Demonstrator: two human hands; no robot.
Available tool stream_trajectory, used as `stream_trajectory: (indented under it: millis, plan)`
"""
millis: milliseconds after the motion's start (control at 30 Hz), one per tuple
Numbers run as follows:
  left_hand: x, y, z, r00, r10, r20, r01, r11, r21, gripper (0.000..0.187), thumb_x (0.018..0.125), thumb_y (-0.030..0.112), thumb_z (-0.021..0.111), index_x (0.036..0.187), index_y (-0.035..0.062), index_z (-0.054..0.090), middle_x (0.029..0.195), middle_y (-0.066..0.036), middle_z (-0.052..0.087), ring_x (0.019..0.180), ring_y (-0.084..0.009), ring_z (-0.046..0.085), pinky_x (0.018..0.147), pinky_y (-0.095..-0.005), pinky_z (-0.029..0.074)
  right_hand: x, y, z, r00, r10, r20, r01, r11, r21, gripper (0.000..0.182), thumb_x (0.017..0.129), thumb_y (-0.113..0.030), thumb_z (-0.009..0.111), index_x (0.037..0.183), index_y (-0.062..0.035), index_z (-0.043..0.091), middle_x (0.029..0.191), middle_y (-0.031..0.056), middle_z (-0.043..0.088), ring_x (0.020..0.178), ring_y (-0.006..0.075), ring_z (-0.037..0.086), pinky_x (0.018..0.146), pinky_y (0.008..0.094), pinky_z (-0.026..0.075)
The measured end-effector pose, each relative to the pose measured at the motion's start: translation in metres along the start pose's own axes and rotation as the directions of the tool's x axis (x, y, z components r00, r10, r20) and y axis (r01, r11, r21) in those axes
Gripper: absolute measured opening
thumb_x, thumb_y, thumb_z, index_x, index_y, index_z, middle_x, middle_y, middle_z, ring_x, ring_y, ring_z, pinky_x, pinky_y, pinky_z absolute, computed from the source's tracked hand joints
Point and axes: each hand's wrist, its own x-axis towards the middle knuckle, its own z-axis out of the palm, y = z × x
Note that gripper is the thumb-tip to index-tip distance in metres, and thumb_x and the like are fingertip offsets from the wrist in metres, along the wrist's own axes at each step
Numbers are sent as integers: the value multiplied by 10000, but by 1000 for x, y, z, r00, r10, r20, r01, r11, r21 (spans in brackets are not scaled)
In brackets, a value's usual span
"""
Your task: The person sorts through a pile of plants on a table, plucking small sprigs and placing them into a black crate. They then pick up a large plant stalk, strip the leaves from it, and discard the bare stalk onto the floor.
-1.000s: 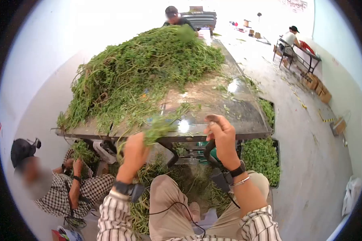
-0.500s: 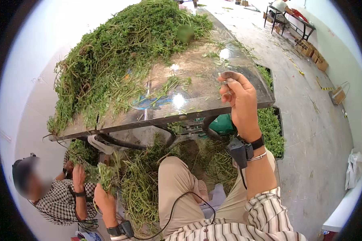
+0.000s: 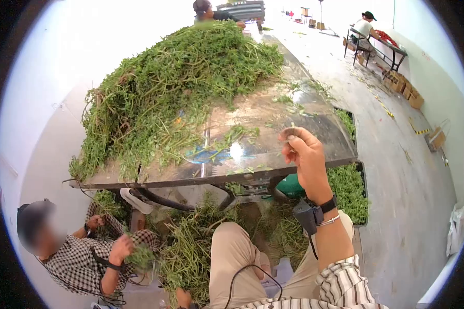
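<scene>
My right hand (image 3: pixel 307 157) is raised over the near edge of the metal-topped table (image 3: pixel 273 135), thumb and fingers pinched together. A tiny pale bit shows by the fingertips, too small to name. At the bottom edge of the head view, only part of my left hand (image 3: pixel 183 297) shows, low beside the heap of green stems (image 3: pixel 188 252) on the floor; its fingers cannot be made out. A large mound of leafy green plants (image 3: pixel 185 77) covers the left and back of the table, with loose sprigs (image 3: pixel 237 134) scattered near its front.
A person in a checked shirt (image 3: pixel 75 265) sits at the left, holding greens (image 3: pixel 142 256). Crates of greens (image 3: pixel 348 190) stand on the floor at the right. Another person (image 3: pixel 203 10) is behind the mound; one more (image 3: pixel 365 28) sits at a far table. A cable (image 3: pixel 242 270) crosses my lap.
My left hand, which held a leafy sprig, has dropped to the bottom edge. My right hand stays pinched. The view has tilted up slightly, and the person at left has moved their hand with greens.
</scene>
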Motion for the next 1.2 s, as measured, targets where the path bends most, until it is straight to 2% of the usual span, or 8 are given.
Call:
stream_trajectory:
  millis: [33,167,267,433,600,900,1033,1200]
  plan:
    - [3,-4,14,972,232,-45,-180,850,495,495,949,305,450,1405,157,326,1272,-139,496,1047,-301,543,790,-484,480,1,2,0,1000,2,14,-2,1000,2,144,875,-73,509,938,-16,625,875,43,629,651,84,556,519,220,438]
    - [4,13,-57,971,-18,237,85,959,-272,411,847,360,569,1055,9,519,956,-211,574,866,-373,572,721,-479,467,0,2,5,998,19,57,-19,1000,-2,141,876,-74,511,933,-18,627,869,36,633,646,80,554,515,220,438]
    - [-17,28,-144,944,-51,327,175,915,-364,460,796,387,629,880,-65,616,798,-247,612,776,-408,587,686,-476,461,-1,2,9,999,7,46,-7,1000,2,140,873,-71,511,927,-17,628,855,34,632,642,78,553,510,223,438]
    - [-48,80,-276,951,118,-285,-231,885,-404,415,793,368,613,802,-46,591,737,-227,594,712,-368,589,657,-439,455,-2,-2,7,997,-7,77,5,1000,24,148,874,-86,519,943,-12,627,839,28,628,626,70,542,507,218,432]
    - [-69,165,-407,595,123,-794,-729,498,-469,218,822,63,582,1032,17,618,820,-149,617,752,-295,606,678,-331,473,-18,-32,17,951,-308,-21,308,951,0,216,895,-113,509,1065,0,581,762,33,604,569,57,502,493,202,410]
    - [-26,262,-544,117,296,-948,-919,394,10,274,792,-56,550,1057,-4,596,1023,-145,561,915,-291,559,771,-334,460,-9,-25,1,989,-148,13,148,989,5,200,903,-100,504,1066,-16,584,685,17,574,518,42,471,455,192,394]
    - [9,286,-560,292,276,-916,-836,540,-104,282,772,-52,551,1050,-9,574,1077,-154,524,1022,-359,500,875,-389,411,-6,-29,-5,989,-148,11,148,989,7,194,904,-97,500,1058,-17,586,687,16,575,522,36,473,457,189,397]
    - [27,287,-566,254,323,-912,-783,622,2,116,786,22,579,901,22,572,941,-146,549,908,-362,513,769,-431,427,-5,-31,-14,983,-184,12,184,983,9,179,906,-99,489,1022,-22,602,697,4,584,533,28,481,461,179,395]
